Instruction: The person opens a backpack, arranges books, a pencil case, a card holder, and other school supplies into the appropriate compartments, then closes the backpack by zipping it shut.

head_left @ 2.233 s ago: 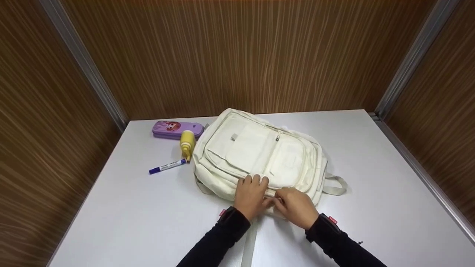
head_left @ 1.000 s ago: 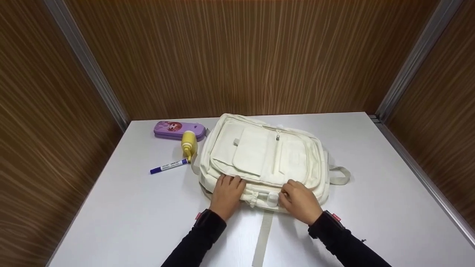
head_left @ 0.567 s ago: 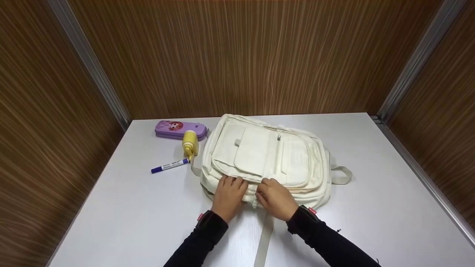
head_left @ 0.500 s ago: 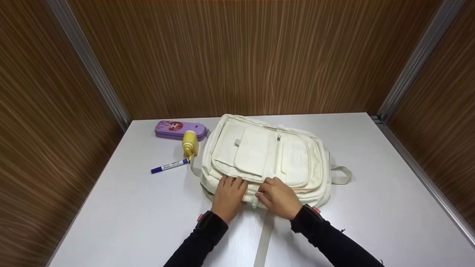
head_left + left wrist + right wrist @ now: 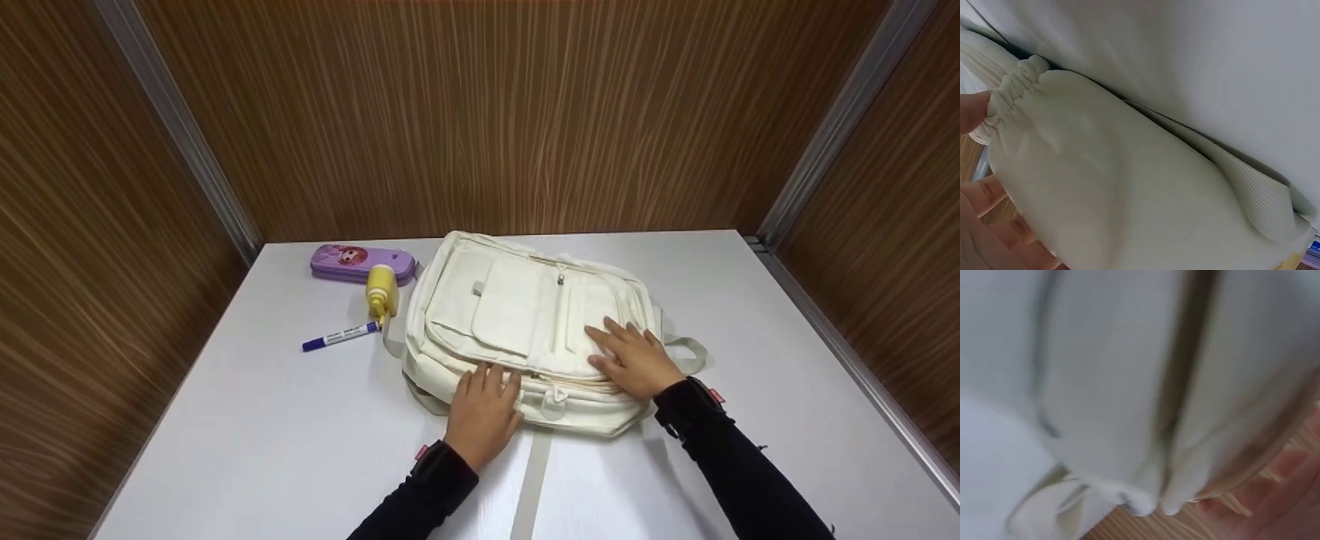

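Observation:
A cream backpack (image 5: 510, 307) lies on its back, its front pockets facing up. My left hand (image 5: 484, 412) rests on its near side with loosely extended fingers. In the left wrist view, the thumb touches the gathered elastic rim (image 5: 1019, 90) of a side pocket, while the fingers lie along the bag's upper edge. Over the right part of the front pocket, my right hand (image 5: 636, 360) has its fingers spread and holds nothing. Between the hands, a pale triangular tab (image 5: 556, 399) shows on the near side, beside an open-looking zip seam. The right wrist view is blurred.
Left of the backpack lie a purple pencil case (image 5: 360, 262) with a cartoon figure, a yellow bottle (image 5: 382, 289) and a blue-capped marker (image 5: 341, 337). A strap (image 5: 532, 480) runs toward the front of the white table (image 5: 247, 435). Wood-patterned panels (image 5: 480, 112) enclose it.
My right hand has left the near side seam, moved right and spread its fingers over the front pocket. My left hand has shifted slightly right and toward me.

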`<state>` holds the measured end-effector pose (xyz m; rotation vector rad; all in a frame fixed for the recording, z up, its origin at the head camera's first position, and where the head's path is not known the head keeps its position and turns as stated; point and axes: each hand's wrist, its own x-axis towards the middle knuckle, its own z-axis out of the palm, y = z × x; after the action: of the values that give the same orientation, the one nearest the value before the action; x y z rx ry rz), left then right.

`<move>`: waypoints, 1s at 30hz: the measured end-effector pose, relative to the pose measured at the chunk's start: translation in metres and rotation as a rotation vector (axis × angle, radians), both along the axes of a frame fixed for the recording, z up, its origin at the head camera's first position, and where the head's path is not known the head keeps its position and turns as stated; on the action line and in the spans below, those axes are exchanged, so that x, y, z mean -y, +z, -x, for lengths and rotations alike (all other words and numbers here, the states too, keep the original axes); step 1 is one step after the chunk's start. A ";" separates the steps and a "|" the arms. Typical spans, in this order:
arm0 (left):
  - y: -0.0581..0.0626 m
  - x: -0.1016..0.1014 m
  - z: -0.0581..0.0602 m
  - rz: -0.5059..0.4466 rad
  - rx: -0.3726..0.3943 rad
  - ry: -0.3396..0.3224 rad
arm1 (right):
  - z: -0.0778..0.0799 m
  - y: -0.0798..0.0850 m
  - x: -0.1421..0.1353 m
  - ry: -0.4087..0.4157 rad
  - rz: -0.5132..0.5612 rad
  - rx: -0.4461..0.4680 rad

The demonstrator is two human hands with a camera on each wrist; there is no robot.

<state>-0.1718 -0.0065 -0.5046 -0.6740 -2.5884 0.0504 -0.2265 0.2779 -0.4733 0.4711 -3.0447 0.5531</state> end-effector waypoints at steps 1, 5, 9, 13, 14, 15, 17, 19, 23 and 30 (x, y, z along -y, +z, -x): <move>0.000 0.000 0.001 -0.002 0.006 -0.001 | 0.000 -0.002 -0.002 0.001 -0.011 0.011; -0.001 0.003 0.007 -0.024 0.030 -0.030 | -0.005 -0.007 -0.004 -0.011 -0.040 -0.016; -0.001 0.007 0.013 -0.042 0.083 -0.053 | -0.011 -0.008 -0.002 -0.032 -0.062 -0.051; 0.001 0.015 0.020 -0.050 0.131 -0.058 | -0.019 -0.009 0.003 -0.043 -0.091 -0.077; 0.002 0.017 0.021 -0.054 0.136 -0.058 | -0.022 -0.010 0.004 -0.043 -0.101 -0.088; 0.003 0.020 0.023 -0.059 0.139 -0.056 | -0.025 -0.011 0.006 -0.044 -0.110 -0.096; 0.004 0.024 0.027 -0.070 0.141 -0.050 | -0.031 -0.013 0.011 -0.042 -0.123 -0.120; 0.004 0.028 0.031 -0.085 0.138 -0.043 | -0.038 -0.014 0.016 -0.040 -0.127 -0.143; 0.004 0.036 0.039 -0.128 0.149 -0.029 | -0.050 -0.016 0.028 -0.049 -0.124 -0.172; 0.003 0.047 0.050 -0.183 0.127 0.003 | -0.069 -0.017 0.055 -0.060 -0.198 -0.261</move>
<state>-0.2219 -0.0538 -0.5014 -0.6233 -2.6726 -0.2328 -0.1579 0.2228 -0.4906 0.4163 -2.8607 0.1715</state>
